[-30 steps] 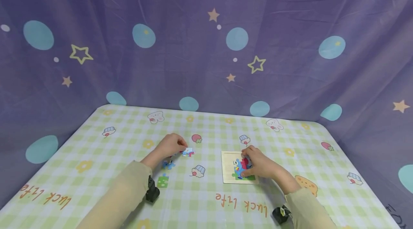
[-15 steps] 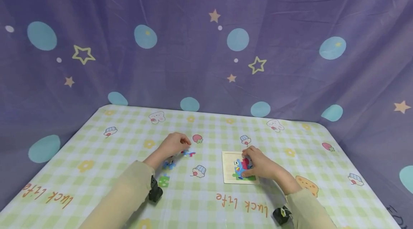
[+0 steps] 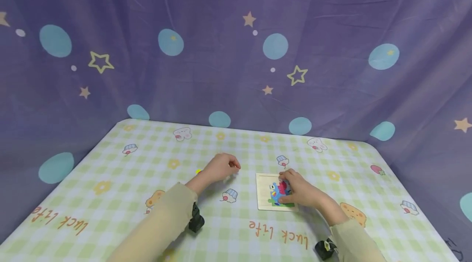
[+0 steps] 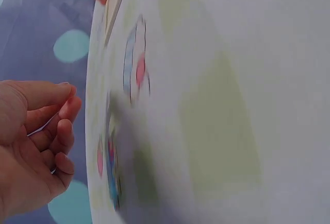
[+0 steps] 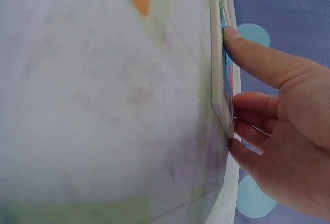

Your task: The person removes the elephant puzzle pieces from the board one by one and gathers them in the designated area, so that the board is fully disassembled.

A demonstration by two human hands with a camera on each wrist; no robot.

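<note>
In the head view, my right hand (image 3: 304, 190) holds a shallow wooden puzzle tray (image 3: 263, 199) at its right side. The thumb lies on the joined blue, red and green pieces (image 3: 276, 194); the other fingers reach its far right edge, as the right wrist view shows. My left hand (image 3: 220, 167) hovers left of the tray, fingers loosely bent and thumb tip near the index tip, with nothing visible between them. Blue and pink pieces (image 4: 111, 170) appear edge-on on the table in the left wrist view. A yellow bit (image 3: 198, 171) peeks out beside the left wrist.
A green-and-white checked cloth (image 3: 147, 172) with printed cakes, flowers and lettering covers the table. Behind it hangs a purple curtain (image 3: 206, 81) with stars and blue ovals. Each wrist carries a black camera, one of them at the left sleeve (image 3: 196, 219).
My left hand has moved right, away from the loose pieces, toward the tray; the arm now covers most of them. My right hand stays on the tray. The head view has shifted slightly.
</note>
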